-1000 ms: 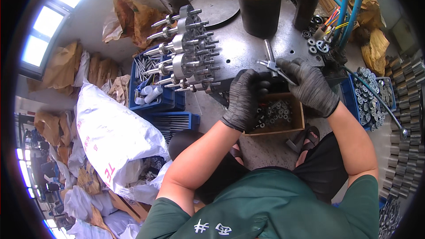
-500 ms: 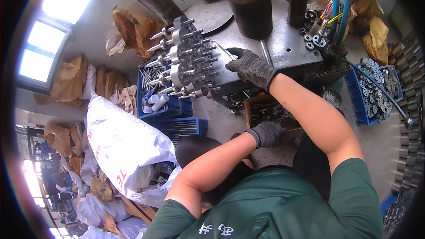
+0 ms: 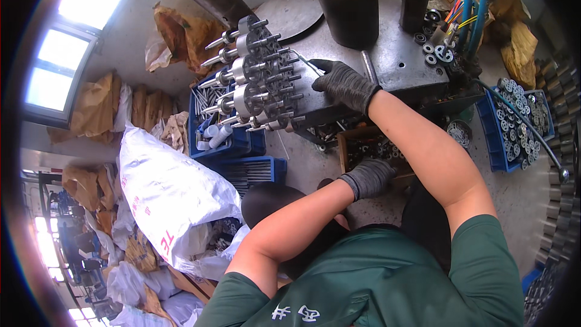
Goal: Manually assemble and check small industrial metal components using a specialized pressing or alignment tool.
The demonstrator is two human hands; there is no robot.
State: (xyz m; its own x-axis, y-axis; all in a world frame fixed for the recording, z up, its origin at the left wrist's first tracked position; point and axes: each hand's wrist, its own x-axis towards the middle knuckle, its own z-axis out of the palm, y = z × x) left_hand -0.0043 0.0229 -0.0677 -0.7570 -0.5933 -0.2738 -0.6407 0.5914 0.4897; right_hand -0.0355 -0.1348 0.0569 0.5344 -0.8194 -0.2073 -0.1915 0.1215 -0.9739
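Observation:
My right hand [image 3: 348, 85], in a dark grey glove, is closed around a slim metal rod with a bent tip [image 3: 310, 65]. The rod's tip points left at the near edge of a cluster of metal shafts with round rotors [image 3: 257, 75], which sits at the left end of a steel press table [image 3: 387, 54]. Lower down, my gloved left hand [image 3: 370, 178] is at the near side of a wooden box [image 3: 344, 151] of small metal parts. Its fingers are curled, and whatever lies between them is hidden.
A thick steel press column [image 3: 348, 18] and a short upright pin [image 3: 368, 66] stand on the table. Bearings [image 3: 430, 59] lie at its right. Blue crates hold shafts [image 3: 245, 172] and toothed discs [image 3: 514, 124]. A white sack [image 3: 175, 194] stands at the left.
The view has shifted slightly, so the table sits a little further right. My right hand keeps the rod near the shafts. My left hand stays by the box, having moved slightly.

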